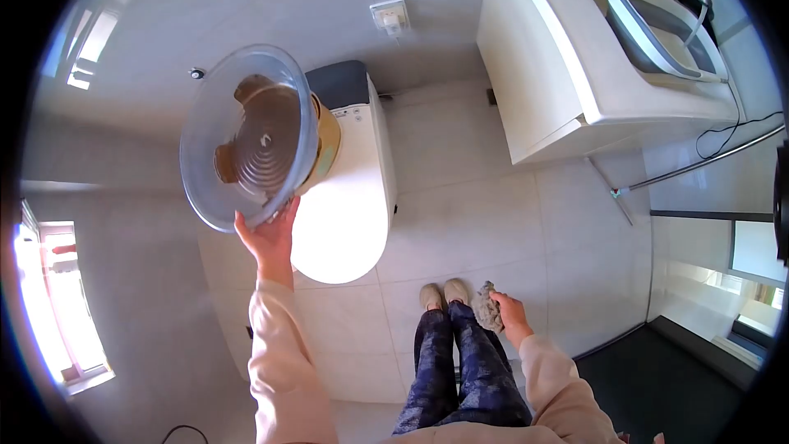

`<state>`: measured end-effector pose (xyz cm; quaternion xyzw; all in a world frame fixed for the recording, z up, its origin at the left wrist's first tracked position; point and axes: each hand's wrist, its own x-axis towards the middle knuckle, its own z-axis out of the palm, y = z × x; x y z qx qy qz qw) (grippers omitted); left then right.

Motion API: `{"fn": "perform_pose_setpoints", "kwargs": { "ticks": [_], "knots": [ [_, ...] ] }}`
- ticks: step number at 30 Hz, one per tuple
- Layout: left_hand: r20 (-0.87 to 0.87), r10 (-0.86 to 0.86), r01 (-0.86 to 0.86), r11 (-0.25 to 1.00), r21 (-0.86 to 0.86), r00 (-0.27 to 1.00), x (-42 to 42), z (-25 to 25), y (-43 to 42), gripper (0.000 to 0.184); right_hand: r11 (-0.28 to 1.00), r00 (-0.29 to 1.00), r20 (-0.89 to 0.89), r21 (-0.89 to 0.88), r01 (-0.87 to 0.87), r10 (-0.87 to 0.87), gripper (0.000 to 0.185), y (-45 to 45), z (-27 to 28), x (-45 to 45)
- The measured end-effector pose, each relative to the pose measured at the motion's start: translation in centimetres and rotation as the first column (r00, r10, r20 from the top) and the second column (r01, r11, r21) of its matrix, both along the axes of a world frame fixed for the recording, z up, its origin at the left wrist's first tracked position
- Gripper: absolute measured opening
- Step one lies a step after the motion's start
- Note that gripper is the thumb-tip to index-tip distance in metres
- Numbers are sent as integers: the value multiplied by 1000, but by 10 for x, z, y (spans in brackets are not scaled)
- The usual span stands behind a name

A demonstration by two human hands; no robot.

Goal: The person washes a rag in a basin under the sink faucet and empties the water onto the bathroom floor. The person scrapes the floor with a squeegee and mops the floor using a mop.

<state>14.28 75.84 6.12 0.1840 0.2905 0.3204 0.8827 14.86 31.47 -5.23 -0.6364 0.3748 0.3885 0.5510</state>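
Note:
My left hand (273,238) grips the lower rim of a clear plastic basin (204,160), which is tilted up on its side with its round, ringed base showing. Brown and yellow shapes show through it, and part of a yellow-brown object (327,148) sticks out at its right edge; I cannot tell what that object is. Behind and below the basin stands a white appliance (362,164) with a dark panel at its back. In my right hand (514,321), closed near my legs, a crumpled grey cloth (489,310) hangs above the floor.
A white cabinet (534,66) at the upper right carries a grey-and-white tub (657,41). Beside it a metal rail (699,166) crosses near the wall. A plug sits in the wall socket (390,18). A bright window (66,296) is at the left; tiled floor (460,214) lies ahead of my feet.

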Motion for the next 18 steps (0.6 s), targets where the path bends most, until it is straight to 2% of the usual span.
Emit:
{"fn": "perform_pose_setpoints", "kwargs": {
  "ticks": [3, 8, 10, 12, 15, 18],
  "knots": [
    [-81, -4, -3, 996, -86, 997, 18, 9, 5, 88, 1000, 998, 54, 0, 29, -29, 27, -4, -7, -15],
    [-73, -133, 131, 991, -31, 988, 11, 9, -1, 102, 989, 990, 23, 38, 142, -143, 24, 0, 6, -23],
    [-121, -99, 89, 992, -91, 988, 4, 7, -2, 112, 984, 985, -10, 57, 170, -170, 24, 1, 14, -21],
    [-114, -87, 74, 990, -120, 990, -4, 5, 1, 114, 973, 978, 35, 115, 202, -208, 25, 2, 23, -19],
    [-129, -56, 36, 987, -155, 990, -11, 6, -1, 116, 974, 972, 92, 87, 210, -218, 25, 2, 32, -14],
    [-149, -31, 2, 982, -190, 988, -19, 12, -9, 115, 966, 966, 68, 80, 245, -251, 24, -3, 25, -15]
  ]
}}
